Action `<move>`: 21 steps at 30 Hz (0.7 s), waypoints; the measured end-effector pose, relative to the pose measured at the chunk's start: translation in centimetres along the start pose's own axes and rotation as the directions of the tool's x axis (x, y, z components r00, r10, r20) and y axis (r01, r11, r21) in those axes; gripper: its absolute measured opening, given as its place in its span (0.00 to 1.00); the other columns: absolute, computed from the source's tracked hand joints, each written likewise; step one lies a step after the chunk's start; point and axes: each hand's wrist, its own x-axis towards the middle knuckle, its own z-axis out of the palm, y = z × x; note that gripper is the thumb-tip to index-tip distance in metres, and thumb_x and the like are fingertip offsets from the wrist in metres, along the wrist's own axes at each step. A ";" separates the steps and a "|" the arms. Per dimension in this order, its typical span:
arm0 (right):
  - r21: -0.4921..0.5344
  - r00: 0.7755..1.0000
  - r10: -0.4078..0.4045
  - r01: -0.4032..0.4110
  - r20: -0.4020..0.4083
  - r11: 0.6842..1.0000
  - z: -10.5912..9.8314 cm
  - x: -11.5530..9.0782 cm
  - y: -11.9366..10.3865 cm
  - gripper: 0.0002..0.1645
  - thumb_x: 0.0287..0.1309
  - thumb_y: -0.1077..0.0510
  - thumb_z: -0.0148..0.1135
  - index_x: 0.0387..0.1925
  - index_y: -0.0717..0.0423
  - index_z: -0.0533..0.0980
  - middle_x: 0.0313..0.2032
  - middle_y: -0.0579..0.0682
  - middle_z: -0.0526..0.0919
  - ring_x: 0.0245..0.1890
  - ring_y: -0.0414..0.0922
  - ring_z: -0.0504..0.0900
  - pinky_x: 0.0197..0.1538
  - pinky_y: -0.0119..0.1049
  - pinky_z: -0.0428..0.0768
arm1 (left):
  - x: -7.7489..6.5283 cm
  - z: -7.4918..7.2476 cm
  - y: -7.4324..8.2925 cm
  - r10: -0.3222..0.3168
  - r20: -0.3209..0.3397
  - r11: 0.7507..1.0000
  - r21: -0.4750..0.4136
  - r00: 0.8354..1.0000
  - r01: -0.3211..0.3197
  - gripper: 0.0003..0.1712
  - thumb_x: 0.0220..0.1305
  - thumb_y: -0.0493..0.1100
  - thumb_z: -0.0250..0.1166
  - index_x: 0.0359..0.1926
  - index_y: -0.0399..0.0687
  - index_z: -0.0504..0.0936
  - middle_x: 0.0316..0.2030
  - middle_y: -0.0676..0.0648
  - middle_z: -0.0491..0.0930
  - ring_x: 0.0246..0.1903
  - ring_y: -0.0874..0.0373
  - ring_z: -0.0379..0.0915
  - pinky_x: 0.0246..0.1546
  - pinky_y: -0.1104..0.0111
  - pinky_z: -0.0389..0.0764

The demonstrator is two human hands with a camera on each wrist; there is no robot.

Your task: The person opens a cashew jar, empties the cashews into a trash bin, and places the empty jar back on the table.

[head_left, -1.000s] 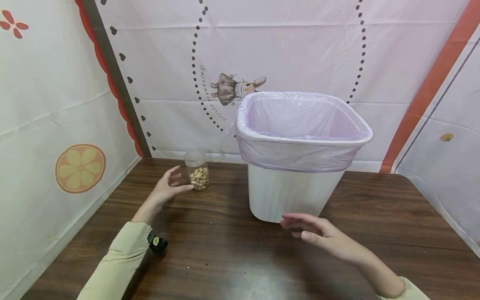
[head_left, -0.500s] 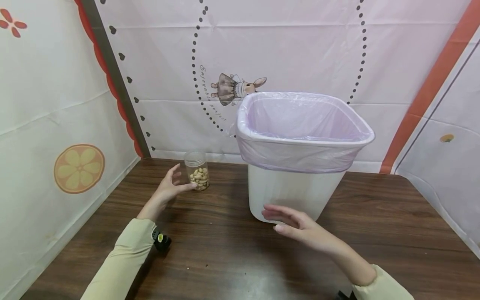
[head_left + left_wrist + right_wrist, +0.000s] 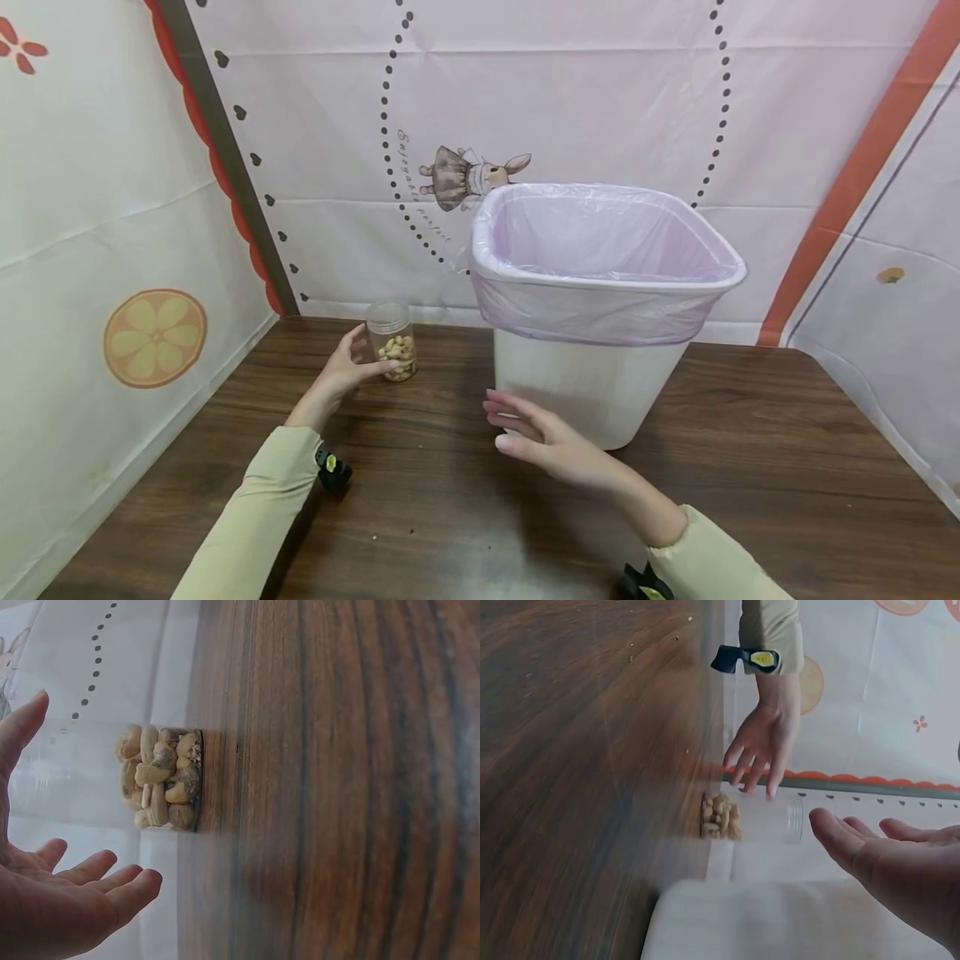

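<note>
A clear lidless-looking jar (image 3: 391, 342) stands upright on the table, its lower half filled with nuts (image 3: 161, 776), cashews among them. My left hand (image 3: 347, 367) is spread right beside it, the thumb in front of the jar and the fingers at its left side. In the left wrist view the left hand (image 3: 67, 892) lies open around the jar's near side. My right hand (image 3: 551, 442), fingers loosely extended, hovers in front of the bin and holds nothing. From the right wrist, the right hand (image 3: 892, 855) shows with the jar (image 3: 754, 817) beyond its fingertips.
A white bin (image 3: 577, 383) with a pale purple liner bag (image 3: 600, 312) folded over its rim stands right of the jar. Small crumbs (image 3: 412, 531) lie on the wooden table (image 3: 420, 500). Printed cloth (image 3: 600, 100) hangs behind and at both sides.
My right hand has moved left and slightly away from me, across the front of the bin. My left hand has edged closer around the jar. The jar and bin stay put.
</note>
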 end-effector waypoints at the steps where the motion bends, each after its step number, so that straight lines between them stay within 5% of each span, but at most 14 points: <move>1: -0.002 1.000 0.012 -0.012 -0.003 1.000 0.2 0.3 0.0 0.37 0.63 0.53 0.51 0.67 0.62 0.50 0.65 0.61 0.58 0.64 0.57 0.57 0.61 0.47 0.62 | 0.1 0.0 0.0 -0.003 0.001 1.000 -0.002 1.000 0.003 0.60 0.50 0.50 0.69 0.71 0.53 0.34 0.69 0.34 0.39 0.65 0.35 0.39 0.60 0.45 0.52; 8: 0.030 0.992 0.092 -0.090 -0.090 0.996 1.3 2.5 0.4 0.40 0.61 0.50 0.54 0.68 0.58 0.50 0.65 0.59 0.58 0.64 0.54 0.60 0.62 0.48 0.60 | 0.5 0.3 0.0 -0.021 0.004 0.999 -0.037 1.000 0.021 0.61 0.49 0.49 0.70 0.71 0.52 0.34 0.69 0.34 0.41 0.66 0.38 0.40 0.61 0.47 0.52; 21: 0.072 0.942 0.196 -0.183 -0.271 0.980 3.4 6.9 1.6 0.42 0.58 0.47 0.55 0.68 0.56 0.51 0.65 0.60 0.58 0.63 0.54 0.60 0.61 0.51 0.61 | 1.5 0.9 0.0 -0.001 0.026 0.996 -0.086 1.000 0.003 0.61 0.49 0.42 0.70 0.70 0.48 0.32 0.69 0.35 0.42 0.67 0.40 0.40 0.62 0.50 0.51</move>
